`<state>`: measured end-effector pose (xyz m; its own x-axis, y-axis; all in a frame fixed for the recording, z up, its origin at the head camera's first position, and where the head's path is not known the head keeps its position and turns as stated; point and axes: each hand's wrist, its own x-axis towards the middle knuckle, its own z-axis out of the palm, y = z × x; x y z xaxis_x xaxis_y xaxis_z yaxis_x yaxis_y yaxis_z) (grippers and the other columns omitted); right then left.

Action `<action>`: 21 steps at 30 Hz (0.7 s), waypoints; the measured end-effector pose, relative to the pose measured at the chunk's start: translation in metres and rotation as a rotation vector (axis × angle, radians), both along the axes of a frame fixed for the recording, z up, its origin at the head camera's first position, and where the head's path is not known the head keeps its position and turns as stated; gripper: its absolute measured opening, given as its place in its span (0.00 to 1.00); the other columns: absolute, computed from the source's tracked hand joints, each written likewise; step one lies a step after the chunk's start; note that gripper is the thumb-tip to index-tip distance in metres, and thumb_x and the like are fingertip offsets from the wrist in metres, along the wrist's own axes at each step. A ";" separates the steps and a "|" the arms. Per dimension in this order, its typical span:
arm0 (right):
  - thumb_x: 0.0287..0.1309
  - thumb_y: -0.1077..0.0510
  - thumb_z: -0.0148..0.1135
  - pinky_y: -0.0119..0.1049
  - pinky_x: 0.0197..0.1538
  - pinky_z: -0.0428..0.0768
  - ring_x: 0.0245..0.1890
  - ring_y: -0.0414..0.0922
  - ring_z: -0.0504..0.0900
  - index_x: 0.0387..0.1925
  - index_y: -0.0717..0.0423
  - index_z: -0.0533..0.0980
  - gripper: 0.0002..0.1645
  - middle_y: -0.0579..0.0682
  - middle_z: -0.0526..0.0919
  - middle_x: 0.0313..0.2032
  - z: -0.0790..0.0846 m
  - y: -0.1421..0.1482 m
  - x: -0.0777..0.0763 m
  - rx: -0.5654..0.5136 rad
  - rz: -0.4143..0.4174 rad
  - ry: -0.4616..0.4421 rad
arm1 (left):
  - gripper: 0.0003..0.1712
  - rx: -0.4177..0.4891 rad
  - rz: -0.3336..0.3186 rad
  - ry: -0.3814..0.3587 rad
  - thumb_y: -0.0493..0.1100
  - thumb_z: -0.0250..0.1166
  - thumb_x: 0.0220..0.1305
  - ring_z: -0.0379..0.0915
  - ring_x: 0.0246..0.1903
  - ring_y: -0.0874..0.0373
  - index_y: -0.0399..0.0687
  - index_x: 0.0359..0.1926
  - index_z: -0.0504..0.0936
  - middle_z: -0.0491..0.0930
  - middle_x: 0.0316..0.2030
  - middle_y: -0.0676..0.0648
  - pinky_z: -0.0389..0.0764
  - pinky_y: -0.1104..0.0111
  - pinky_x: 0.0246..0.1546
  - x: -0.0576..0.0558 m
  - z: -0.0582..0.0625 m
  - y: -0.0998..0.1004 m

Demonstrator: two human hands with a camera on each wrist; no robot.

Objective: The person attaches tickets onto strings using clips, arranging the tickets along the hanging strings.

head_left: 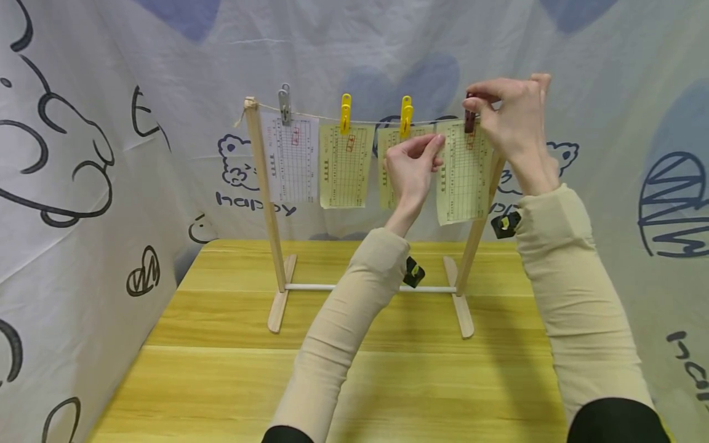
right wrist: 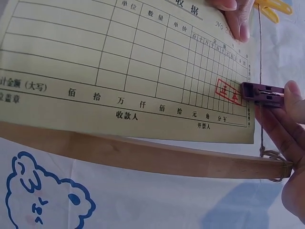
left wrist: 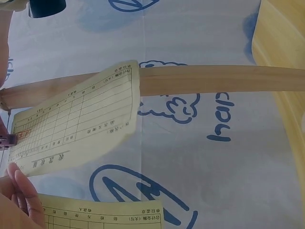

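At the right end of the string (head_left: 376,122), a yellow receipt slip (head_left: 462,184) hangs under a dark red clothespin (head_left: 469,117). My right hand (head_left: 515,117) pinches that clothespin between thumb and fingers. In the right wrist view, the clothespin's tip (right wrist: 250,91) overlaps the slip's edge beside a red stamp (right wrist: 228,91). My left hand (head_left: 412,172) pinches the slip's upper left corner. The left wrist view shows the same slip (left wrist: 86,114) tilted, with the left fingertips (left wrist: 14,169) at its corner. Part of the neighbouring yellow slip (head_left: 386,178) is behind my left hand.
The string runs between two wooden posts (head_left: 266,203) on a stand with a white crossbar (head_left: 310,287). Yellow clothespins (head_left: 346,114) hold two yellow slips; a grey clothespin (head_left: 285,104) holds a white slip (head_left: 290,166). Below lies a wooden table (head_left: 221,381); a printed cloth (head_left: 166,203) hangs behind.
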<state>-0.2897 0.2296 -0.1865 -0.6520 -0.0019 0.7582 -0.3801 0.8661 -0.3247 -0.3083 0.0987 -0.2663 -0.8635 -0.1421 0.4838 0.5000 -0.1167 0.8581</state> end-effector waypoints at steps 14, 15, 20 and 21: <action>0.65 0.54 0.66 0.42 0.66 0.54 0.43 0.58 0.86 0.51 0.60 0.83 0.18 0.62 0.88 0.47 0.002 0.003 0.001 0.008 0.025 -0.047 | 0.11 -0.017 0.012 -0.013 0.42 0.70 0.64 0.86 0.24 0.52 0.38 0.42 0.90 0.90 0.35 0.41 0.86 0.73 0.25 0.000 0.001 0.001; 0.65 0.54 0.66 0.42 0.66 0.54 0.43 0.58 0.85 0.51 0.60 0.83 0.18 0.62 0.88 0.47 0.002 0.003 0.001 0.011 0.024 -0.052 | 0.11 -0.017 0.012 -0.012 0.42 0.70 0.64 0.86 0.24 0.52 0.38 0.42 0.90 0.90 0.35 0.41 0.86 0.73 0.25 0.000 0.001 0.001; 0.66 0.54 0.66 0.43 0.66 0.53 0.44 0.58 0.85 0.52 0.60 0.83 0.18 0.62 0.88 0.47 0.002 0.004 0.002 0.019 0.031 -0.059 | 0.12 -0.013 0.007 -0.008 0.42 0.70 0.64 0.85 0.23 0.52 0.38 0.43 0.89 0.90 0.35 0.41 0.86 0.73 0.25 -0.001 0.000 0.001; 0.66 0.54 0.66 0.44 0.66 0.53 0.44 0.58 0.85 0.52 0.60 0.83 0.18 0.63 0.88 0.47 0.002 0.004 0.002 0.018 0.034 -0.061 | 0.12 -0.011 0.006 -0.008 0.42 0.70 0.64 0.85 0.23 0.52 0.38 0.43 0.89 0.90 0.35 0.41 0.86 0.73 0.25 -0.001 0.000 0.001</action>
